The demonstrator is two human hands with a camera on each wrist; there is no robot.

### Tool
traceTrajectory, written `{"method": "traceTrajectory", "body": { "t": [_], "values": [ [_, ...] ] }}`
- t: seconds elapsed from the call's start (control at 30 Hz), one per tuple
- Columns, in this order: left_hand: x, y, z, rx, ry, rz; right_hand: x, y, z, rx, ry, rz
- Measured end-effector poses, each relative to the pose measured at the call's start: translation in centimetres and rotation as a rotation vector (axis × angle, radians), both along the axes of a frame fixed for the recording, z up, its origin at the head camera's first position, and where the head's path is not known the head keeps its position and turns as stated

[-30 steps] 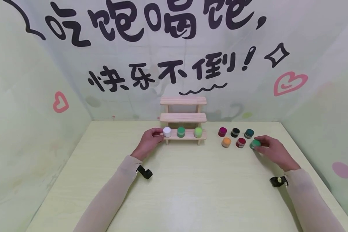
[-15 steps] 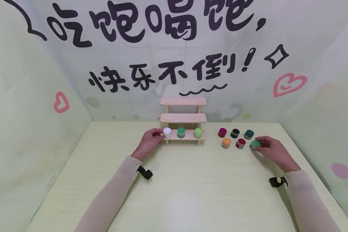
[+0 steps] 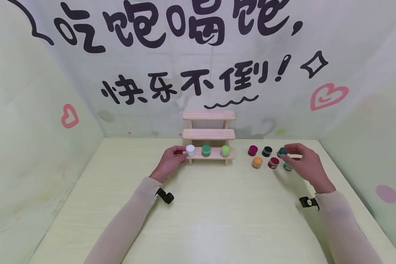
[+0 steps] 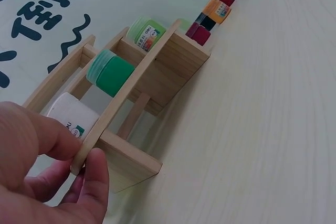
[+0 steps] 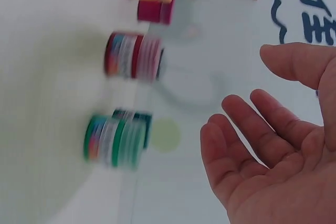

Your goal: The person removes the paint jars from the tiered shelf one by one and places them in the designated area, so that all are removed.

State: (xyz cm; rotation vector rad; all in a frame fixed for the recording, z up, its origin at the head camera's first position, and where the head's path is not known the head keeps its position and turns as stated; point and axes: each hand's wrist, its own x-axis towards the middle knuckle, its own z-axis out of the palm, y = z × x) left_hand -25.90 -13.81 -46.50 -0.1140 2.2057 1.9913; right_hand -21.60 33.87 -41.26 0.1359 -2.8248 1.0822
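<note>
Since 0.5 s ago the right hand [image 3: 301,165] has lifted off the green jar [image 3: 287,167] at the right of the frame and moved up toward the dark teal jar [image 3: 282,151]; its fingers are spread and hold nothing. The left hand [image 3: 170,161] pinches the end of the wooden rack [image 3: 208,135], probably steadying it beside the white jar [image 3: 190,150]. 6 jars sit right of it.

White jar [image 3: 190,150] upright, leftmost on wooden rack's [image 3: 208,135] lowest step.
</note>
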Motion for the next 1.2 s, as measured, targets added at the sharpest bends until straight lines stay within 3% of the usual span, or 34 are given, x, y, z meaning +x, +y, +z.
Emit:
{"method": "traceTrajectory", "body": {
  "t": [0.23,0.6,0.97,1.2],
  "values": [
    [0.2,-0.1,0.1,-0.004,0.002,0.000,-1.1,-4.4,0.8,-0.049,-0.035,0.084],
    [0.2,0.0,0.3,-0.001,0.001,0.004,-3.6,-9.4,0.4,-0.076,-0.040,0.195],
    [0.2,-0.1,0.0,-0.017,-0.019,0.004,-4.1,-12.9,-0.2,-0.085,0.005,0.254],
    [0.1,-0.3,0.0,-0.005,-0.004,-0.008,-4.3,-14.8,-0.4,-0.154,-0.026,0.291]
  ]
}}
